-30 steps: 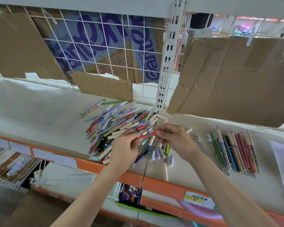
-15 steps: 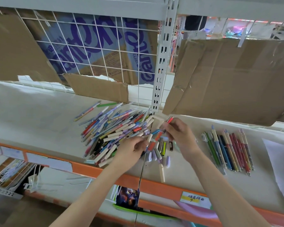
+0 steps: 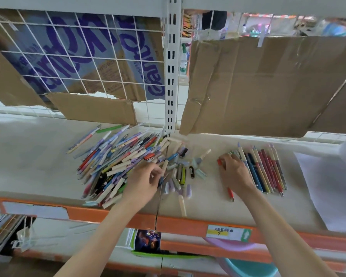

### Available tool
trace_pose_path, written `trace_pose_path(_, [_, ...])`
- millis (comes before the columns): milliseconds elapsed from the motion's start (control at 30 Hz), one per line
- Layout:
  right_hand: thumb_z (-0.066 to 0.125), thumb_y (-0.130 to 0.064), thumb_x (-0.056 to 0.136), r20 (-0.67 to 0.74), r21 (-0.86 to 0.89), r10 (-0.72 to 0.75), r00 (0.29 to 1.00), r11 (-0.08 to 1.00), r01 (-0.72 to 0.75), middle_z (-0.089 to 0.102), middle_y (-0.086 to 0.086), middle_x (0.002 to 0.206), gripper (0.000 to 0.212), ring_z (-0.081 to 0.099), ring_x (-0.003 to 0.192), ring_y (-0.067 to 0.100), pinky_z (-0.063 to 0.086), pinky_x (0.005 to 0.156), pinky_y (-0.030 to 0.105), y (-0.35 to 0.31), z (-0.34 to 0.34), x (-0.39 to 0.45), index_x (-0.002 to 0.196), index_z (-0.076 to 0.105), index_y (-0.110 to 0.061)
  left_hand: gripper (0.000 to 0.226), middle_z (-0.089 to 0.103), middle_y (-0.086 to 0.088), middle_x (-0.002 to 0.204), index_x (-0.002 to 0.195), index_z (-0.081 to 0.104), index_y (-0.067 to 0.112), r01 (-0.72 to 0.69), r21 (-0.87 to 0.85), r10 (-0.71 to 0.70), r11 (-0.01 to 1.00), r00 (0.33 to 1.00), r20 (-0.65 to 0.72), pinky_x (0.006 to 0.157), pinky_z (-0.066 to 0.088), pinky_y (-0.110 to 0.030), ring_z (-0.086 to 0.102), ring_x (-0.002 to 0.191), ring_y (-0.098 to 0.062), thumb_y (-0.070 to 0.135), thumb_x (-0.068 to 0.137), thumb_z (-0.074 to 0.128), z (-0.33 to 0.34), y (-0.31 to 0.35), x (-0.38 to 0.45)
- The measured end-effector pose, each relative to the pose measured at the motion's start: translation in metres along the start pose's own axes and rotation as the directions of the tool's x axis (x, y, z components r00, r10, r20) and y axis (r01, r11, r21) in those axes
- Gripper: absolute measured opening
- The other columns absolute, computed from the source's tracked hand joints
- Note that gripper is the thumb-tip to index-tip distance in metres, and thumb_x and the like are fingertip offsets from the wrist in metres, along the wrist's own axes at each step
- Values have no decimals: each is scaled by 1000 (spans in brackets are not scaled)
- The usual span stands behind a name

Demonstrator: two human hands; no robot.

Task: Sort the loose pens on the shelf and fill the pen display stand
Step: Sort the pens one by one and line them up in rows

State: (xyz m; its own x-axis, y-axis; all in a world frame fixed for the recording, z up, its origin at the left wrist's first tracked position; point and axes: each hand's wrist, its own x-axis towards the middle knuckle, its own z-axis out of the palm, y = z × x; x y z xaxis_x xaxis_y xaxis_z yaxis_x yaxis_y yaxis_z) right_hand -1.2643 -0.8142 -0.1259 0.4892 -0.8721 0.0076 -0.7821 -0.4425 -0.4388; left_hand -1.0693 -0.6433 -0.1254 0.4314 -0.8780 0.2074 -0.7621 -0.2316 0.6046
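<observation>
- The left hand (image 3: 143, 182) comes in from the near edge, palm down, at the near right corner of the jumbled heap of loose multicoloured pens (image 3: 116, 158). Its fingers are curled together and pinch a thin dark-blue pen (image 3: 161, 180) by the tips.
- The right hand (image 3: 235, 172) lies palm down just right of that heap, beside the sorted row. Its fingers are closed on a red pen (image 3: 230, 193), whose tip pokes out toward the near edge under the wrist and whose red end shows by the thumb.
- A neat row of sorted pens (image 3: 262, 168), blue, yellow and red, lies parallel and touching, well right of the heap, its left side under the right fingers.
- Between heap and row lies a scatter of short pastel caps and pen pieces (image 3: 180, 176).
- All of this sits on a pale shelf board with an orange front rail (image 3: 188, 222), which carries a white and yellow label (image 3: 228, 232).
- Beyond the heap stands a white slotted upright post (image 3: 171, 76); left of it a white wire grid (image 3: 78, 56) with printed cardboard behind; right of it a brown cardboard sheet (image 3: 268, 86).
- Half a second ago the right hand held the red pen up near the heap's right edge; it has since carried it right to the sorted row. The left hand has stayed at the heap.
</observation>
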Motion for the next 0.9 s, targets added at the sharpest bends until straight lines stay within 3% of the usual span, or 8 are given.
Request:
trace_pose_path(100, [46,-6,89,15,-68,27,1000,997,-26,47,13,121,25,56,99,36,47,79,39,1,-5,1,113,52,-8,10,62,0,94,95,64,10,38,19,-37,999,997,-66,73,42,-16,56,84,-10,5,87,61,-7,-8,1])
trace_pose_path(267, [42,6,84,1,-191,68,998,979,-66,40,17,119,32,57,89,37,38,62,34,-11,0,5,114,47,-5,2,61,1,87,86,65,11,20,77,-16,997,998,-53,74,47,-30,56,82,-14,12,84,66,-15,-13,-7])
trace_pose_path(433, [50,1,86,-44,56,-169,985,984,172,52,12,104,19,55,87,32,38,68,32,-34,14,7,102,59,-4,20,53,4,92,89,66,17,12,184,-21,983,999,48,72,33,-27,47,90,-13,35,81,68,-6,-14,-13])
trace_pose_path(567, [50,2,89,-66,177,-265,962,946,272,55,8,95,19,52,76,19,38,70,24,-53,23,18,95,67,-3,26,47,5,102,98,63,20,59,266,-96,962,987,128,82,38,-29,48,99,-15,42,84,62,-1,-19,-15])
trace_pose_path(733, [49,2,90,9,170,-302,953,940,296,48,3,96,24,51,89,20,43,76,28,-59,23,39,93,69,-11,13,53,5,90,88,60,15,78,135,-83,988,996,37,66,33,-22,53,85,-15,28,87,62,-5,-19,-18])
trace_pose_path(900, [51,-6,90,96,104,-337,937,939,327,55,-3,100,24,44,100,14,43,84,30,-65,26,52,95,70,-18,9,60,8,75,86,57,16,207,-141,-202,968,978,44,60,40,-17,56,70,-7,24,89,60,-13,-14,-16])
